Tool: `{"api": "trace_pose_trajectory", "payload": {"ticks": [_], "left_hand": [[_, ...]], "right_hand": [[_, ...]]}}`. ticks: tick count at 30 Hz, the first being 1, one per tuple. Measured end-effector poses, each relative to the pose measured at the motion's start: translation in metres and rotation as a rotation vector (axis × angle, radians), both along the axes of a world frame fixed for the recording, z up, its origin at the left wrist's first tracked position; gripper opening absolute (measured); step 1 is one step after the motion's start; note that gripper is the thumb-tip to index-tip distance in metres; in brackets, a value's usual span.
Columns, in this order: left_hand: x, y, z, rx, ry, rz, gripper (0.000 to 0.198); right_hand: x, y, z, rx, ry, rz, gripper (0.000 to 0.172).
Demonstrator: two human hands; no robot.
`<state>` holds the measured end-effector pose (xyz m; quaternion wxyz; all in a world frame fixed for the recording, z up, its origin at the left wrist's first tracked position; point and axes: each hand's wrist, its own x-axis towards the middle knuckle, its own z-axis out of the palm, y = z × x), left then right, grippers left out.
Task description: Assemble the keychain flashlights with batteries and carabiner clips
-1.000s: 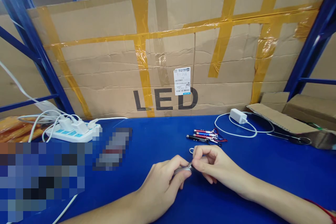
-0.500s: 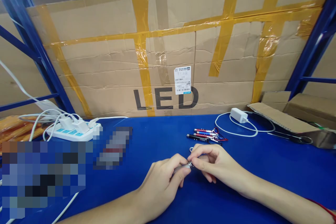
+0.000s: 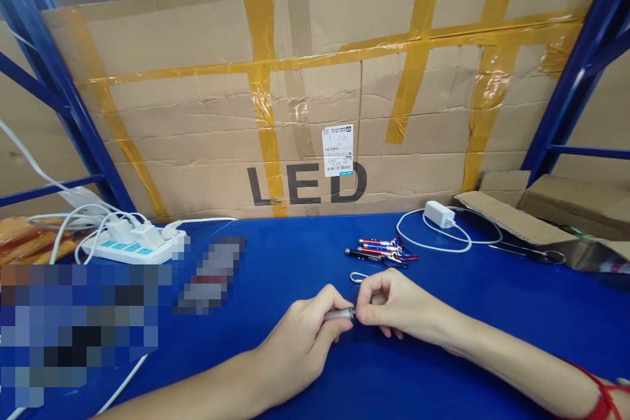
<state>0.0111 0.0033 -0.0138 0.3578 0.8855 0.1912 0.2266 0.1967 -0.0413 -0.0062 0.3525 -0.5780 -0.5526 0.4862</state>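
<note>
Blue tabletop (image 3: pixel 295 252) before taped cardboard (image 3: pixel 335 95)

A silvery cylinder (image 3: pixel 338 314), metallic in look, carries a soft sheen above a smooth blue bench (image 3: pixel 290 256). Toward its far edge, slim tubes (image 3: pixel 378 251) gleam glossy and metal-like. Smooth white plastic covers a charger (image 3: pixel 439 214) toward the far right corner and a power strip (image 3: pixel 132 249) toward the far left. Glossy amber tape (image 3: pixel 260 79) crosses creased, matt cardboard (image 3: pixel 335 98) behind.
</note>
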Motion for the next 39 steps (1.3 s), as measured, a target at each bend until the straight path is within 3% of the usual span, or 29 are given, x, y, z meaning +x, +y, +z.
{"api": "trace_pose_trajectory", "payload": {"ticks": [8, 13, 22, 39], "left_hand": [[-0.002, -0.0028, -0.0018, 0.196, -0.003, -0.047, 0.011], [-0.0013, -0.0016, -0.0022, 0.222, -0.026, -0.036, 0.011], [-0.0003, -0.0004, -0.0041, 0.166, -0.069, 0.001, 0.014], [-0.0001, -0.0019, -0.0035, 0.177, -0.099, 0.076, 0.017]], "right_hand": [[-0.0017, -0.0051, -0.0002, -0.006, -0.028, 0.044, 0.012], [-0.0031, -0.0055, -0.0019, 0.024, -0.014, 0.047, 0.01], [-0.0033, -0.0076, -0.002, -0.008, 0.031, 0.042, 0.032], [-0.0081, -0.0105, 0.0052, -0.055, 0.049, -0.021, 0.04]]}}
